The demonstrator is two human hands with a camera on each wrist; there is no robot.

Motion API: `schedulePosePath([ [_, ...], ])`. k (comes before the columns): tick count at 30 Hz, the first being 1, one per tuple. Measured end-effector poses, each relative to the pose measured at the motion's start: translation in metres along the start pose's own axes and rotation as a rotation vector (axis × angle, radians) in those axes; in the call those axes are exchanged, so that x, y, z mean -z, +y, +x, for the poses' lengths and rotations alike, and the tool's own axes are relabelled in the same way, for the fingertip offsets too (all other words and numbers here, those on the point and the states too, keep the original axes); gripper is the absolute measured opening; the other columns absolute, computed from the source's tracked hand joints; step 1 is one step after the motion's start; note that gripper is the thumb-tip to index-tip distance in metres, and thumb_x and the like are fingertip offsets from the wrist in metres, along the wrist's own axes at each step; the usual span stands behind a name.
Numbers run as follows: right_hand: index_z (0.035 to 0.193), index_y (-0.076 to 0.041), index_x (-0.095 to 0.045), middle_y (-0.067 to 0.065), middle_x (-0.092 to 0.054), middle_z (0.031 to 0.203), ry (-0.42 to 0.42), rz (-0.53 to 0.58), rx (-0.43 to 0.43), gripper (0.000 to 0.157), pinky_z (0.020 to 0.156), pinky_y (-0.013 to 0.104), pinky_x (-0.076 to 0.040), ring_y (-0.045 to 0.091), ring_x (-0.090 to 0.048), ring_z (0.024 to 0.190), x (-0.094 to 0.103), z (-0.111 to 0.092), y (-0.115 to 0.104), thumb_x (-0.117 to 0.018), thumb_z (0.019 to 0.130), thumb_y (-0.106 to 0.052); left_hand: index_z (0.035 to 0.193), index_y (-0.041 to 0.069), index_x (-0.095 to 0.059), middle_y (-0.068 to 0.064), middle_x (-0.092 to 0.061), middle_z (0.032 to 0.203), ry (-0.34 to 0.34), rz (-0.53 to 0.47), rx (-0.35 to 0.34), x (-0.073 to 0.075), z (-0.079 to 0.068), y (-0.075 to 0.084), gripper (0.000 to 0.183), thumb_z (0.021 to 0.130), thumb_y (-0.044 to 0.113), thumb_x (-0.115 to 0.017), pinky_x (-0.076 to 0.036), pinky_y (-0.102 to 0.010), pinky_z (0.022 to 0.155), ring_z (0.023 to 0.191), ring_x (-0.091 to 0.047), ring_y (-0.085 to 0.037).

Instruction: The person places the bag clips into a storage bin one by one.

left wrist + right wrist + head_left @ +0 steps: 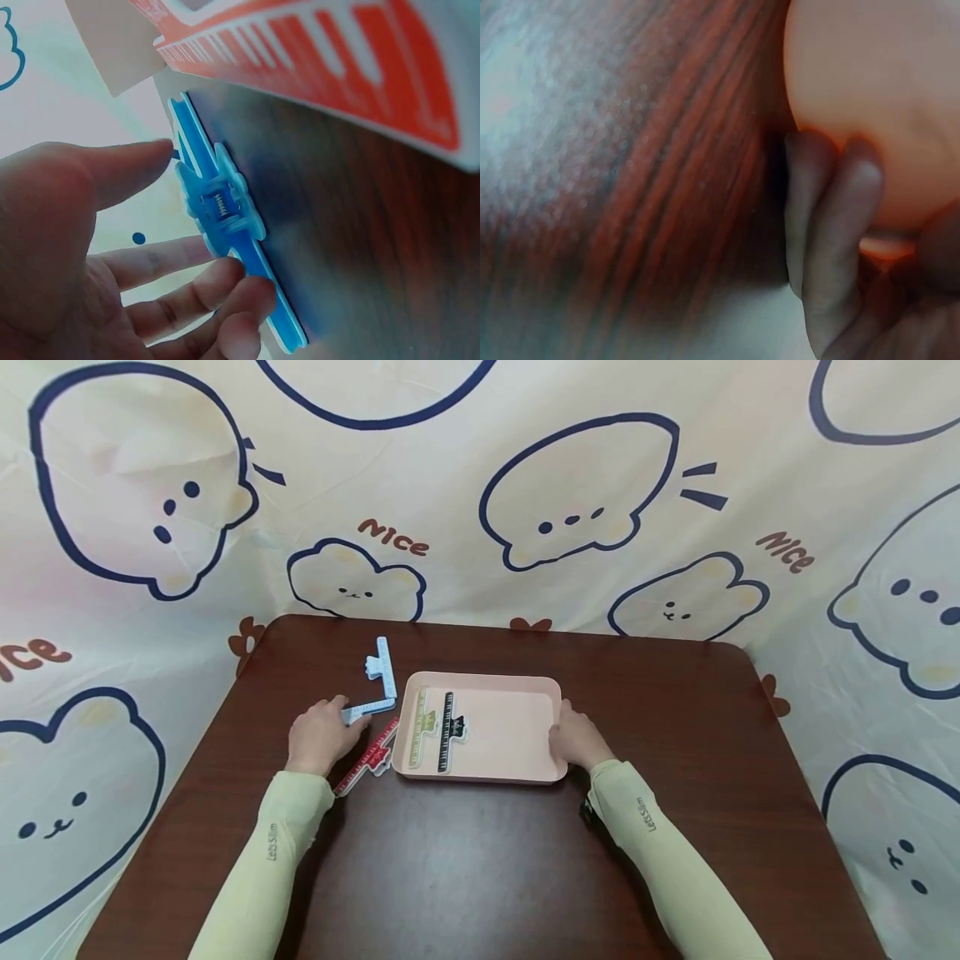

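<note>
A light-blue ruler-style clip (369, 709) lies left of the pink tray (517, 727). My left hand (322, 737) has thumb and fingers on either side of it, pinching it. The left wrist view shows the spring at the middle of this blue clip (221, 202), with the thumb tip at its edge. My right hand (581, 737) grips the tray's right edge; in the right wrist view its fingers (840, 217) curl around the rim. In the tray lie a green ruler clip (418, 727) and a black one (446, 731), side by side near the left end.
A second light-blue clip (386, 668) lies behind the held one. The red ruler clip (367, 758) rests between my left hand and the tray. All stand on a dark brown table (465, 868), with a patterned curtain (450, 485) around its back and sides.
</note>
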State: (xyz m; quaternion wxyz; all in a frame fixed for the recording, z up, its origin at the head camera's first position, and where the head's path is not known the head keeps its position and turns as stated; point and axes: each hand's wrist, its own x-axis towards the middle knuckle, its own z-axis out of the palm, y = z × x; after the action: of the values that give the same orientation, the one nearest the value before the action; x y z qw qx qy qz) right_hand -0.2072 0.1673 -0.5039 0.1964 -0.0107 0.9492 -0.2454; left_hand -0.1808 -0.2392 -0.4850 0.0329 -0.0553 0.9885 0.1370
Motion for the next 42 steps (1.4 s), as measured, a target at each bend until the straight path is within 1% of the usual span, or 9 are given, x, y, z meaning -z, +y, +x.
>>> schedulePosePath([
  [2, 0.159, 0.011, -0.015, 0.031, -0.063, 0.131, -0.001, 0.002, 0.001, 0.065, 0.089, 0.043, -0.052, 0.032, -0.066, 0.101, 0.001, 0.000, 0.000, -0.037, 0.106, -0.019, 0.135, -0.006, -0.059, -0.033, -0.065, 0.122, -0.006, 0.006, 0.000, 0.001, 0.000, 0.001, 0.063, 0.096, 0.043, -0.068, -0.054, -0.060, 0.093, 0.099, -0.065, -0.044],
  [4, 0.159, 0.011, -0.016, 0.031, -0.064, 0.129, 0.002, 0.000, 0.003, 0.065, 0.088, 0.043, -0.052, 0.031, -0.066, 0.099, 0.002, 0.000, 0.000, -0.038, 0.106, -0.019, 0.133, -0.007, -0.060, -0.033, -0.066, 0.119, -0.008, 0.009, -0.004, 0.001, 0.000, 0.000, 0.060, 0.097, 0.041, -0.067, -0.054, -0.060, 0.091, 0.096, -0.065, -0.043],
  [8, 0.159, 0.011, -0.017, 0.031, -0.063, 0.132, 0.010, -0.003, 0.001, 0.065, 0.091, 0.044, -0.053, 0.032, -0.066, 0.105, 0.001, 0.000, -0.001, -0.038, 0.105, -0.020, 0.130, -0.010, -0.060, -0.033, -0.066, 0.116, -0.015, 0.010, -0.014, 0.000, 0.000, 0.000, 0.056, 0.098, 0.036, -0.064, -0.054, -0.060, 0.089, 0.092, -0.064, -0.043],
  [13, 0.157, 0.011, -0.020, 0.031, -0.062, 0.133, 0.018, -0.008, 0.004, 0.063, 0.094, 0.046, -0.053, 0.033, -0.066, 0.108, 0.000, 0.000, -0.001, -0.038, 0.105, -0.020, 0.133, -0.012, -0.058, -0.035, -0.063, 0.119, -0.019, 0.007, -0.022, 0.000, -0.001, 0.000, 0.056, 0.100, 0.033, -0.062, -0.054, -0.061, 0.091, 0.096, -0.064, -0.045],
  [18, 0.156, 0.011, -0.021, 0.031, -0.064, 0.130, 0.019, -0.009, 0.013, 0.062, 0.091, 0.045, -0.053, 0.032, -0.066, 0.103, 0.001, -0.001, -0.001, -0.038, 0.105, -0.019, 0.136, -0.012, -0.056, -0.037, -0.059, 0.125, -0.028, 0.002, -0.012, 0.002, -0.003, 0.002, 0.055, 0.101, 0.031, -0.060, -0.052, -0.062, 0.096, 0.103, -0.063, -0.048],
  [22, 0.156, 0.011, -0.021, 0.030, -0.064, 0.129, 0.008, -0.004, 0.008, 0.062, 0.090, 0.043, -0.053, 0.032, -0.065, 0.101, 0.002, -0.002, -0.001, -0.037, 0.104, -0.018, 0.134, -0.013, -0.057, -0.036, -0.059, 0.124, -0.019, -0.018, -0.008, 0.003, -0.004, 0.002, 0.053, 0.101, 0.029, -0.061, -0.052, -0.062, 0.097, 0.104, -0.063, -0.048],
  [27, 0.155, 0.012, -0.023, 0.031, -0.065, 0.128, 0.012, -0.005, 0.014, 0.060, 0.091, 0.044, -0.053, 0.033, -0.066, 0.102, 0.002, -0.002, -0.001, -0.037, 0.104, -0.018, 0.130, -0.015, -0.059, -0.036, -0.059, 0.120, 0.016, -0.031, -0.014, 0.005, -0.005, -0.002, 0.050, 0.101, 0.026, -0.061, -0.052, -0.063, 0.095, 0.103, -0.063, -0.050],
  [35, 0.156, 0.012, -0.021, 0.032, -0.063, 0.131, 0.011, -0.007, 0.009, 0.062, 0.092, 0.045, -0.052, 0.033, -0.065, 0.104, 0.001, -0.002, -0.001, -0.037, 0.104, -0.017, 0.129, -0.015, -0.060, -0.037, -0.059, 0.122, 0.080, -0.068, -0.035, 0.012, -0.007, -0.006, 0.048, 0.100, 0.024, -0.061, -0.049, -0.066, 0.097, 0.107, -0.061, -0.052],
  [42, 0.157, 0.011, -0.021, 0.031, -0.062, 0.132, 0.015, -0.001, 0.005, 0.062, 0.093, 0.045, -0.052, 0.033, -0.064, 0.106, 0.001, -0.001, -0.001, -0.037, 0.104, -0.018, 0.127, -0.015, -0.062, -0.038, -0.061, 0.124, 0.163, -0.093, -0.056, 0.020, -0.007, -0.006, 0.048, 0.098, 0.023, -0.064, -0.052, -0.065, 0.094, 0.105, -0.064, -0.051],
])
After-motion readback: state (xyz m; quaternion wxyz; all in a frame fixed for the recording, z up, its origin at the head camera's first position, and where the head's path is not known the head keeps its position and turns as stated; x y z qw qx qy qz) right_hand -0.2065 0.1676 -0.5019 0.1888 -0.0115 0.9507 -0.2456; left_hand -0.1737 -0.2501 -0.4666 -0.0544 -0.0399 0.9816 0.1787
